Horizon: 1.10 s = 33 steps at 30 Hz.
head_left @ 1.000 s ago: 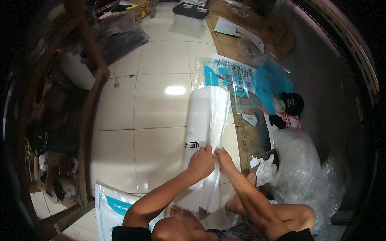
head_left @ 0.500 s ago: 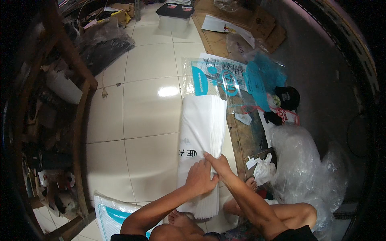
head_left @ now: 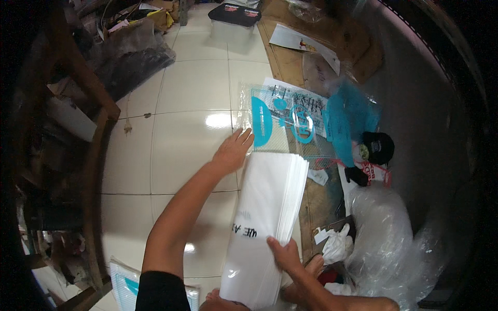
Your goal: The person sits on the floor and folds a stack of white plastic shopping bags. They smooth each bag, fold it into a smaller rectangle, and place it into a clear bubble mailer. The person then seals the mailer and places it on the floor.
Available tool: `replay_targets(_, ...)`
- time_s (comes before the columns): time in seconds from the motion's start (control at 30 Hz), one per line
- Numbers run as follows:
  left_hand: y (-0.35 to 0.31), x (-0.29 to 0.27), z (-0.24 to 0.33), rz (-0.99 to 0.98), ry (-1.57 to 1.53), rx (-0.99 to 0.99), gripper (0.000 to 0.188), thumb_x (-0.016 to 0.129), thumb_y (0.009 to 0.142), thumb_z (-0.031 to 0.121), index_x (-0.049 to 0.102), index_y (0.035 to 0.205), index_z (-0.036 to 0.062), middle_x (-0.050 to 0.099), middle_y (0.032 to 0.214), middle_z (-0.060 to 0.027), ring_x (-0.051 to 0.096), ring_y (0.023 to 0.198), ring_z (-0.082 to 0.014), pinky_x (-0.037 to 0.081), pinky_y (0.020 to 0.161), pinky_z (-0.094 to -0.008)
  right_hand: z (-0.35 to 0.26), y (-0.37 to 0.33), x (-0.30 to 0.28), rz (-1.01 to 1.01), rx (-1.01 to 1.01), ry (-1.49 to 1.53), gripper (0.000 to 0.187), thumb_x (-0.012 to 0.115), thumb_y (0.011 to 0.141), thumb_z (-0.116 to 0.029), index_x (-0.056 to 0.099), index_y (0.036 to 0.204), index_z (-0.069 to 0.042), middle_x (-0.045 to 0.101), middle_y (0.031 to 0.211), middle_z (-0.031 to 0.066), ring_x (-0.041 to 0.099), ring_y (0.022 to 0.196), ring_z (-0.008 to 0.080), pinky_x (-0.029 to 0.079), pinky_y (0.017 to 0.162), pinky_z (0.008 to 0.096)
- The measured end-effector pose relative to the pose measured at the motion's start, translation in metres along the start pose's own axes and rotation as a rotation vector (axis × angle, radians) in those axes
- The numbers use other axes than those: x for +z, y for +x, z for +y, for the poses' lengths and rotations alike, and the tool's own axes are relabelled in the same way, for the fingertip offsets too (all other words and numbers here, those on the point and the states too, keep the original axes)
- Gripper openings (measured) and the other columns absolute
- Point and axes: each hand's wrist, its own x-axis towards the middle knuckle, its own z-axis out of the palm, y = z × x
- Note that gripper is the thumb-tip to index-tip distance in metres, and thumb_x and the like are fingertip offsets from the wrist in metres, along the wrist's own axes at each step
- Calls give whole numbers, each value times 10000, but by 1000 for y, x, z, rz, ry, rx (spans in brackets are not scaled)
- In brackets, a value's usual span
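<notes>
Left hand (head_left: 233,151) lies stretched out, fingers spread and flat, at the far top corner of a tall stack of white plastic bags (head_left: 270,217) that rests on the pale tiled floor (head_left: 181,103). It looks to be squaring that corner so the sheets sit flush; the fingertips reach just past the stack's edge toward the clear bags with blue print (head_left: 290,122) that lie beyond. Right hand (head_left: 282,254) sits at the near end of the same stack, on its right edge, with fingers curled over the layered side and thumb on top, a grip that seems meant to keep the bundle from sliding while the other end is tidied. So the stack runs lengthwise between the two hands, one hand at each end, and leans slightly right toward a strip of brown cardboard (head_left: 290,57).

Just right of the stack lie small white scraps (head_left: 317,176), and further right a dark cap (head_left: 377,146) and a heap of crumpled clear plastic (head_left: 384,233). Another packet of blue-printed bags (head_left: 122,282) lies by the left elbow. A wooden frame (head_left: 91,171) stands along the left.
</notes>
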Motion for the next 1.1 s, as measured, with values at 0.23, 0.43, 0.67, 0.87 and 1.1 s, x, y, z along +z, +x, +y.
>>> replay_targets(0.23,21,26,-37,-411,210,-32,254,598,840,120,652,1087,96,633,1095,-109,596,1108,-267,456,964,-496,4,-24,-33,88,39,-131,424,710,863,-269,637,1100,75,693,1006,141,647,894,208,507,821,343)
replay_targets(0.43,6,-9,-46,-459,164,-283,124,571,874,130,678,920,89,685,931,-150,682,894,-331,544,757,-473,2,-31,-42,92,110,-146,449,729,837,-288,649,1115,55,696,1024,146,655,905,224,507,838,346)
replay_targets(0.67,-35,-66,-26,-362,-146,-371,179,608,898,227,667,919,59,686,873,-188,677,817,-352,532,726,-461,16,-30,-47,90,27,-228,401,715,852,-268,661,1096,46,706,999,124,660,876,195,514,811,336)
replay_targets(0.87,-46,-92,-11,-411,-753,-589,189,606,906,188,649,950,8,666,822,-172,655,774,-324,497,695,-428,9,-38,-49,36,29,-199,360,709,861,-216,655,1110,40,704,977,108,655,857,170,516,790,321)
replay_targets(1.1,-67,-90,-9,256,-324,-571,200,594,894,118,632,1058,10,652,959,-174,651,862,-297,511,749,-400,35,-36,-69,71,-106,-350,470,766,825,-310,652,1101,52,718,966,175,689,869,249,525,816,372)
